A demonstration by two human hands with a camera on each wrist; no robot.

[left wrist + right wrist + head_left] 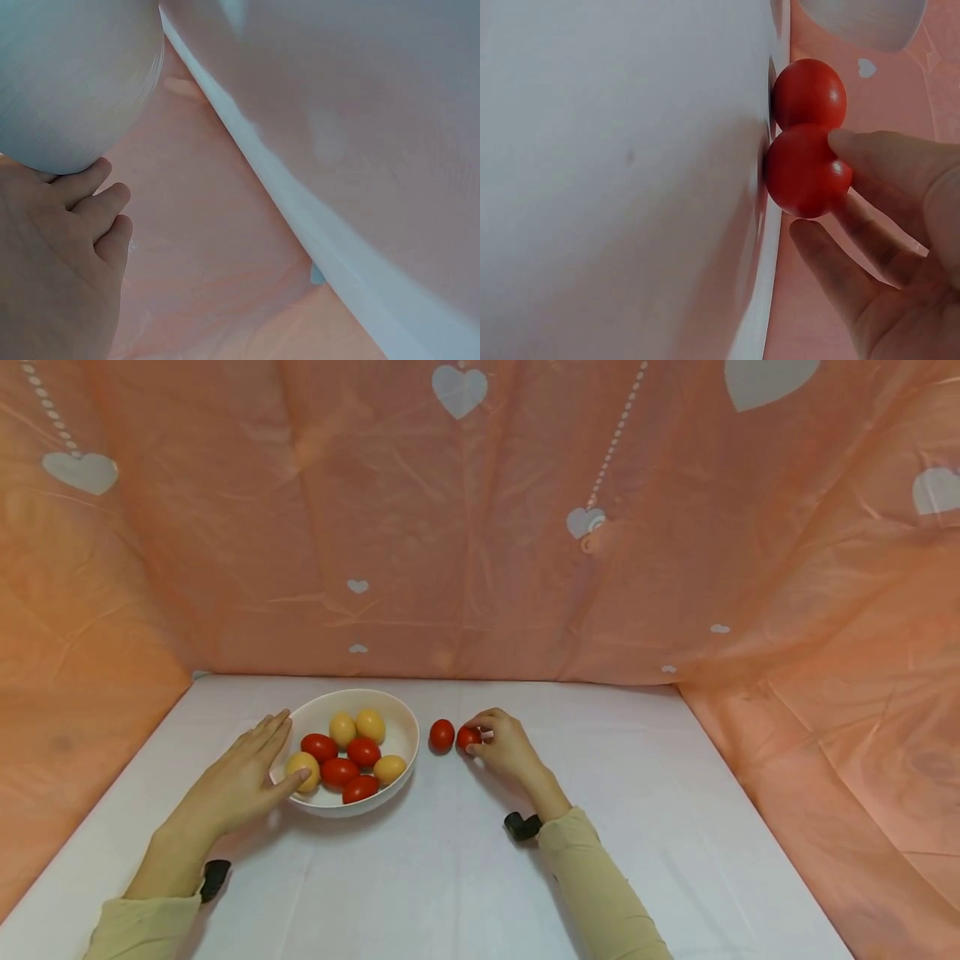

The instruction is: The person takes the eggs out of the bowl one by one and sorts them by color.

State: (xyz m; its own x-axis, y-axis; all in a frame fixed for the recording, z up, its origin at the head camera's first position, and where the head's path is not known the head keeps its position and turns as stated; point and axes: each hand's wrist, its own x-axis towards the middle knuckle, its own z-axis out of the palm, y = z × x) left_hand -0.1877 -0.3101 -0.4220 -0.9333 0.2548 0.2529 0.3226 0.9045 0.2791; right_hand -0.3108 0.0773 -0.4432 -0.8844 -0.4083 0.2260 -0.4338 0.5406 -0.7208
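A white bowl (pixel 408 727) on the table holds several red eggs (pixel 340 772) and several yellow eggs (pixel 371 725). My left hand (pixel 236 777) rests against the bowl's left side with its fingers fairly straight and its thumb reaching over the rim, by a yellow egg (pixel 303 771). In the left wrist view its fingertips touch the bowl's outer wall (pixel 75 90). To the right of the bowl, my right hand (pixel 510 750) pinches a red egg (pixel 804 172) between thumb and fingers, at the tabletop. Another red egg (pixel 442 736) lies just left of it.
A white cloth covers the table (pixel 450 877). Orange sheeting with pale hearts hangs as a back wall (pixel 480 610) and at both sides. Each wrist carries a small black device (pixel 522 827).
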